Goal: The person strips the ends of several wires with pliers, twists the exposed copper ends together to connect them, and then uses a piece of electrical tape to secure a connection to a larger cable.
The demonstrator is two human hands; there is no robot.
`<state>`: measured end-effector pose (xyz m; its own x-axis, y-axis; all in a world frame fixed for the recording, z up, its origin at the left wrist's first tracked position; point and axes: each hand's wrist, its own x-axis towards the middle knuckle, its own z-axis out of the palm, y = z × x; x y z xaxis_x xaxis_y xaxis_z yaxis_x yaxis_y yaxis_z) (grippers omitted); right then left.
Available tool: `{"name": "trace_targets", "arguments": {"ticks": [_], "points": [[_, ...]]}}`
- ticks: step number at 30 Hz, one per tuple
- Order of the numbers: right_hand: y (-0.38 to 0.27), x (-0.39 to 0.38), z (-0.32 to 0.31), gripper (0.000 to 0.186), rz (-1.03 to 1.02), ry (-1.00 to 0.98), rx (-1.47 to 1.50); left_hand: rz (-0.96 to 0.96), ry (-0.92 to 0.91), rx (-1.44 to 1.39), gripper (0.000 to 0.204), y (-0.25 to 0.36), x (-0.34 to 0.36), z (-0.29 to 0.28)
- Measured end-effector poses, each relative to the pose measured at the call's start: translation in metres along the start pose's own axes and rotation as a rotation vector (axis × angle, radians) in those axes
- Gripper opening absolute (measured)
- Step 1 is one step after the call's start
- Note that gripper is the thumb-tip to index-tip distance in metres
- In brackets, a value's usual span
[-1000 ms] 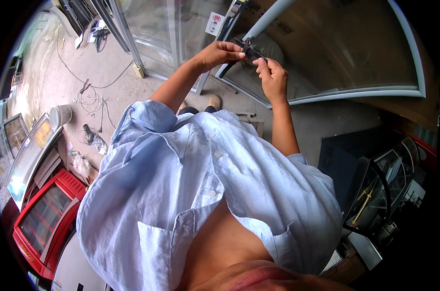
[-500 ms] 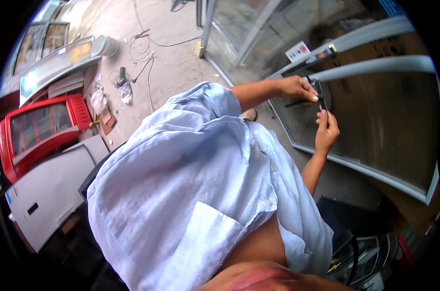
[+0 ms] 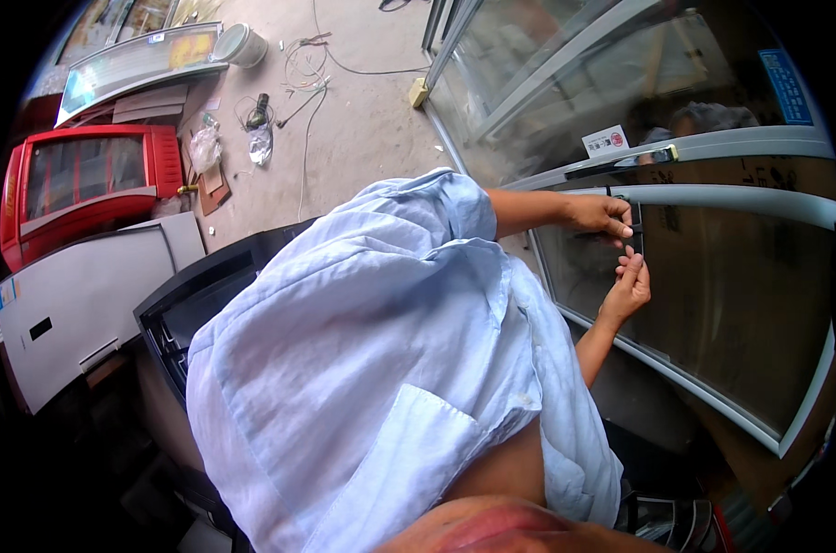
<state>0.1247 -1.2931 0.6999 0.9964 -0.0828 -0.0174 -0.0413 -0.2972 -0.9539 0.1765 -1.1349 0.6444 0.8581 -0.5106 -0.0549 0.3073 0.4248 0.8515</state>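
Note:
My left hand (image 3: 603, 217) has its fingers closed on a slim black piece (image 3: 637, 224) against the pale-framed glass panel (image 3: 740, 194). Just below it, my right hand (image 3: 634, 284) pinches at the piece's lower end; the fingertips partly hide what they grip. Behind the panel stands a second glass panel in a metal frame (image 3: 731, 140), with a small white label (image 3: 605, 140).
A red door with a window (image 3: 164, 161), a white panel (image 3: 68, 304) and a black bin-like object (image 3: 174, 313) lie to my left. A bucket (image 3: 240, 46), cables (image 3: 312, 64) and plastic bags (image 3: 206, 147) sit on the concrete floor (image 3: 363, 129).
The view has swung, so both hands and the black piece now appear further right and lower. Both hands have stayed closed at the piece, and the black object at left has come into view.

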Motion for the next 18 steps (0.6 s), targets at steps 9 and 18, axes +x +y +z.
{"name": "trace_targets", "arguments": {"ticks": [9, 18], "points": [[0.019, 0.0, 0.003, 0.028, 0.075, 0.041, 0.099, -0.075, 0.158, 0.214, 0.033, -0.002, -0.013, 0.005], [0.026, 0.001, 0.012, 0.027, 0.134, 0.059, 0.238, -0.043, 0.112, 0.13, 0.032, 0.004, -0.023, 0.003]]}}
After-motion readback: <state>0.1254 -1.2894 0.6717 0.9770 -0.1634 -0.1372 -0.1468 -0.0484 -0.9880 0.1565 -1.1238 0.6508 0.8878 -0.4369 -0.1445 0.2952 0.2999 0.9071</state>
